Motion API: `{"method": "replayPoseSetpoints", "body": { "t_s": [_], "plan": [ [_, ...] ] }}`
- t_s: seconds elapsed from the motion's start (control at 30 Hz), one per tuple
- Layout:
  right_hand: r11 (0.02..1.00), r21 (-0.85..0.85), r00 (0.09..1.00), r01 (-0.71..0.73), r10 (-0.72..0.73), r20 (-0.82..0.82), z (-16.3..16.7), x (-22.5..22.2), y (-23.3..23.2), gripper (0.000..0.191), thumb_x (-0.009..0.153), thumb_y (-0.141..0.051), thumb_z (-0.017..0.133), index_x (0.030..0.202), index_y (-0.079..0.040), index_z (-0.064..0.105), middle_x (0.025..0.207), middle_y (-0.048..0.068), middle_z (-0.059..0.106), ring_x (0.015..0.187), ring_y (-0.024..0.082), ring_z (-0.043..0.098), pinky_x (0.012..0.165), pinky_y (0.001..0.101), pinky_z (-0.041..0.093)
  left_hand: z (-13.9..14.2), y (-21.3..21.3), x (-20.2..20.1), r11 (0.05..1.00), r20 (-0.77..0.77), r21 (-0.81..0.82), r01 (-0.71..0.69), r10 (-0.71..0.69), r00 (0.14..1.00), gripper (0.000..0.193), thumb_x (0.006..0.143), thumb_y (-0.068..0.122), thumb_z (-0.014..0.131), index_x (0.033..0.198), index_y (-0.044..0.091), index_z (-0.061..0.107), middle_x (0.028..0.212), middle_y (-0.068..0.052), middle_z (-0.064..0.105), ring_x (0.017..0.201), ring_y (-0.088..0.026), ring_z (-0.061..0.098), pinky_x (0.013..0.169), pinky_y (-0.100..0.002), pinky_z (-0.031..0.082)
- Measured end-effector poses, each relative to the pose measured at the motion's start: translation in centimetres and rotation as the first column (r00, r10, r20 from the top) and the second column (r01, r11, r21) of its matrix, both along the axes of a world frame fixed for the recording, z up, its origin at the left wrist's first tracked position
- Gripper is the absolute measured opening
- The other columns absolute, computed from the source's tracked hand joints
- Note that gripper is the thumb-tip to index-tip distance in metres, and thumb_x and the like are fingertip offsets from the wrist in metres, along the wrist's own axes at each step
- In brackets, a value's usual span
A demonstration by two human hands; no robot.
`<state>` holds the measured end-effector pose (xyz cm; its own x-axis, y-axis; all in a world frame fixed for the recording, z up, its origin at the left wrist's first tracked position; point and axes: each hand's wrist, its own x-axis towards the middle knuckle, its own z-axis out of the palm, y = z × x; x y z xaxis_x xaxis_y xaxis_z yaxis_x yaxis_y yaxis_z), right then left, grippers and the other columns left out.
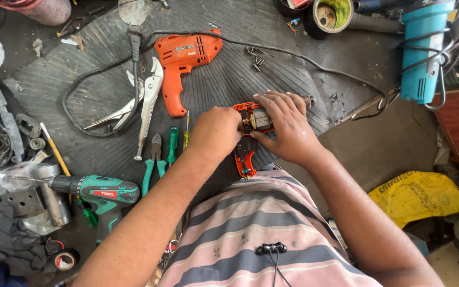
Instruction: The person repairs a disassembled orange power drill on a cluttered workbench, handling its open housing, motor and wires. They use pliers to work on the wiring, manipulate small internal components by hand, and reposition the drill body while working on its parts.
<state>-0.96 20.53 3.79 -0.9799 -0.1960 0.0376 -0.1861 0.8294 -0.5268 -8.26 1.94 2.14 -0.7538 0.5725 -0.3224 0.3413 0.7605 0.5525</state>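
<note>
An opened orange drill body (247,139) lies on the round ribbed black mat (224,79), its motor and copper windings (258,120) exposed. My left hand (216,132) presses against the motor's left side, fingers curled on it. My right hand (288,125) covers the drill's right side, fingers spread over the chuck end (308,100). The drill's other orange shell half (183,62) lies apart at the upper left, with a black power cord (134,58) looping around it.
Locking pliers (147,103), green-handled cutters (154,159) and green screwdrivers (172,143) lie left of my hands. A green cordless drill (102,194) sits lower left. Loose screws (256,57), a teal power tool (423,50), a tape roll (328,16) and a yellow bag (418,196) surround the mat.
</note>
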Motion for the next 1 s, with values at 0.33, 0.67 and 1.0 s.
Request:
{"method": "replayPoseSetpoints", "body": {
  "t_s": [0.33,0.67,1.0],
  "plan": [
    [1.000,0.019,0.998,-0.013,0.015,-0.064,-0.2,-0.2,0.1,0.082,0.073,-0.035,0.084,0.144,-0.006,0.053,0.140,0.010,0.060,0.139,0.033,0.048,0.117,0.0526,0.030,-0.5,-0.6,2.3,0.986,-0.257,-0.019,0.164,-0.163,0.952,0.012,0.088,0.011,0.063,0.088,0.008,0.075,0.092,-0.011,0.072,0.081,-0.030,0.074,0.068,-0.044,0.060],
    [1.000,0.028,0.998,-0.006,0.008,-0.066,-1.0,-0.5,0.4,0.084,0.073,-0.038,0.083,0.145,-0.008,0.052,0.139,0.010,0.060,0.139,0.033,0.048,0.115,0.0528,0.030,1.5,-1.0,5.7,0.998,-0.468,-0.006,0.065,-0.060,0.882,0.018,0.087,0.016,0.060,0.093,0.004,0.072,0.137,-0.016,0.058,0.129,-0.031,0.054,0.104,-0.044,0.048],
    [0.987,-0.042,0.987,-0.157,0.155,-0.053,-0.9,-0.3,1.7,0.075,0.076,-0.029,0.085,0.143,-0.012,0.055,0.147,0.017,0.052,0.149,0.045,0.032,0.118,0.0605,0.022,1.6,-3.3,4.8,0.985,-0.268,0.102,-0.142,0.165,0.949,0.045,0.077,0.001,0.059,0.108,0.024,0.082,0.152,-0.018,0.047,0.139,-0.042,0.042,0.110,-0.050,0.039]
  ]
}}
